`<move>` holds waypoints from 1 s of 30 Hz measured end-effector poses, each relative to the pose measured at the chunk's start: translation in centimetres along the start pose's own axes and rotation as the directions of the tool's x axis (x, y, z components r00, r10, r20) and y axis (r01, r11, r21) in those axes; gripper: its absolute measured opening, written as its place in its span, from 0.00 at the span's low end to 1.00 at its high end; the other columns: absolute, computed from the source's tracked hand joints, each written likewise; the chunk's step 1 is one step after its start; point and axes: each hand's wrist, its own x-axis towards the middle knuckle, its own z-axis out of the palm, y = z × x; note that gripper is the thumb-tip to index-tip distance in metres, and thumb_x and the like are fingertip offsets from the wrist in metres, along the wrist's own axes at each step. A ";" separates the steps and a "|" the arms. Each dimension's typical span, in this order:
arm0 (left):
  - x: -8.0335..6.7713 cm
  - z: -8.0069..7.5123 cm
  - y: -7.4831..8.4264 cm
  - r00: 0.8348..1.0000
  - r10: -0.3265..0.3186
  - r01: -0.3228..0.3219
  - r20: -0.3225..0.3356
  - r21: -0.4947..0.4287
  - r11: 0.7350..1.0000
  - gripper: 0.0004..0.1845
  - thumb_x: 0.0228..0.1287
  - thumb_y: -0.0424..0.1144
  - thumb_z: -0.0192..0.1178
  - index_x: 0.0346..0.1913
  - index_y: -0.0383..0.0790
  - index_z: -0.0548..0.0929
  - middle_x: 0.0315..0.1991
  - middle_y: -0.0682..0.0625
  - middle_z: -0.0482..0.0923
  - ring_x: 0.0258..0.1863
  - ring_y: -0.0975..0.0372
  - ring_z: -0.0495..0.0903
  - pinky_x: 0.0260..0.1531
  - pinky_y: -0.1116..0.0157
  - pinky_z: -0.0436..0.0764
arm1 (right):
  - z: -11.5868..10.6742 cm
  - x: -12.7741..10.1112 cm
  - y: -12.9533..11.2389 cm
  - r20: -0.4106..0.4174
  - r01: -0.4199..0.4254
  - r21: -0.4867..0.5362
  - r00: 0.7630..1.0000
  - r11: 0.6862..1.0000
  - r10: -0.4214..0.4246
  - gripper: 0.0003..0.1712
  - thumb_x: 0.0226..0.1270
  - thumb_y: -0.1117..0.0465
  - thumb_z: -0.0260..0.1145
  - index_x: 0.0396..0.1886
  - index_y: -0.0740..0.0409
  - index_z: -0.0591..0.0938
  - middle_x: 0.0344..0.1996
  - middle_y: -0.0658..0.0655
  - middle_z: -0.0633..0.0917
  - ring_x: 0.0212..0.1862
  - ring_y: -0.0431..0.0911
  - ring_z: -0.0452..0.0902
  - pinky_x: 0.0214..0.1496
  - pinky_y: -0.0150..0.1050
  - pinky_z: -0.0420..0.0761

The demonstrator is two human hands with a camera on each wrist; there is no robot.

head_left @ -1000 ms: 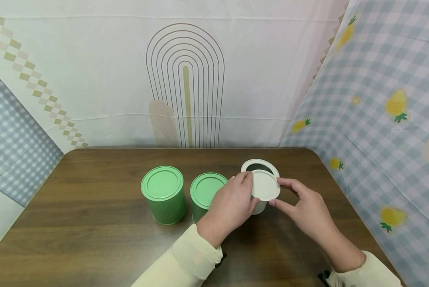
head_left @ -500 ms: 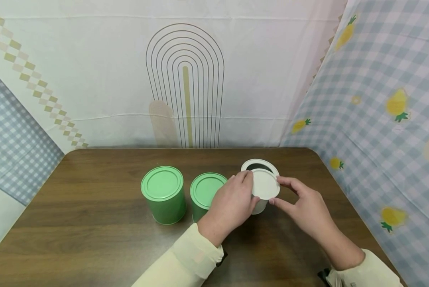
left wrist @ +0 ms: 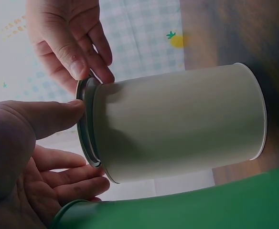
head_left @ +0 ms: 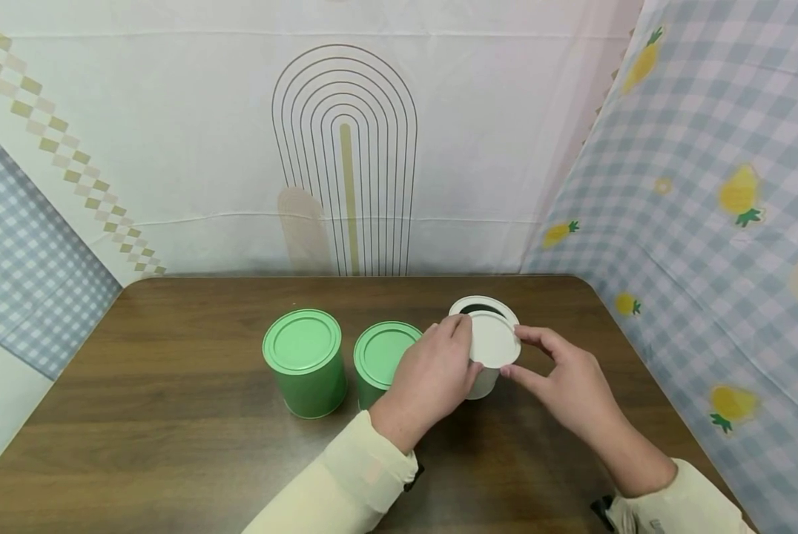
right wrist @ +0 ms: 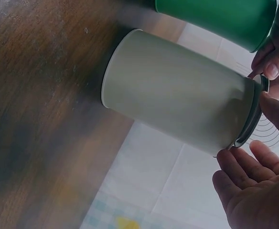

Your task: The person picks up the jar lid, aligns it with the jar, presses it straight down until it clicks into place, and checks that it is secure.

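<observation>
A white can (head_left: 482, 383) stands upright at the right of the table, its dark opening showing along the far side. Over its near rim lies a round white lid (head_left: 495, 340), off centre. My left hand (head_left: 434, 374) grips the lid's left edge, thumb at the near side. From the right, my right hand (head_left: 566, 382) pinches the lid between thumb and fingers. In the left wrist view the lid's metal underside edge (left wrist: 85, 126) sits right at the can's rim. The right wrist view shows both hands at the lid (right wrist: 250, 125).
Two lidded green cans stand to the left: one green can (head_left: 305, 363) apart, the other green can (head_left: 384, 360) right beside my left forearm and partly hidden by it. The brown wooden table (head_left: 172, 415) ends at a white patterned cloth (head_left: 205, 148) behind.
The lid has slid slightly away from me over the can, covering more of the dark opening. Both hands have moved a little with it. The green cans have not moved.
</observation>
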 end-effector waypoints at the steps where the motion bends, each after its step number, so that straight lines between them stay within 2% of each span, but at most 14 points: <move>1: 0.0 0.0 0.0 1.000 -0.001 0.001 0.001 0.001 1.000 0.33 0.65 0.49 0.68 0.66 0.32 0.74 0.60 0.44 0.78 0.56 0.55 0.80 0.61 0.61 0.77 | 0.0 0.0 0.0 0.000 0.000 -0.001 1.000 1.000 0.000 0.33 0.58 0.53 0.78 0.62 0.57 0.79 0.57 0.60 0.84 0.61 0.60 0.78 0.59 0.61 0.77; 13: 0.4 0.2 0.0 1.000 -0.002 0.002 -0.006 -0.005 1.000 0.33 0.64 0.48 0.69 0.65 0.32 0.74 0.59 0.44 0.78 0.57 0.56 0.80 0.65 0.61 0.73 | 0.2 0.4 0.5 -0.004 0.005 -0.014 1.000 1.000 -0.005 0.33 0.58 0.54 0.79 0.62 0.57 0.79 0.57 0.60 0.84 0.61 0.60 0.78 0.58 0.61 0.77; 30: 0.6 0.1 -0.2 1.000 -0.018 0.018 0.010 -0.024 1.000 0.33 0.66 0.48 0.68 0.67 0.31 0.73 0.61 0.43 0.77 0.58 0.55 0.80 0.64 0.61 0.74 | 0.2 0.7 0.4 -0.002 -0.008 -0.019 1.000 1.000 0.008 0.33 0.57 0.53 0.79 0.62 0.56 0.79 0.57 0.60 0.84 0.61 0.60 0.77 0.58 0.62 0.77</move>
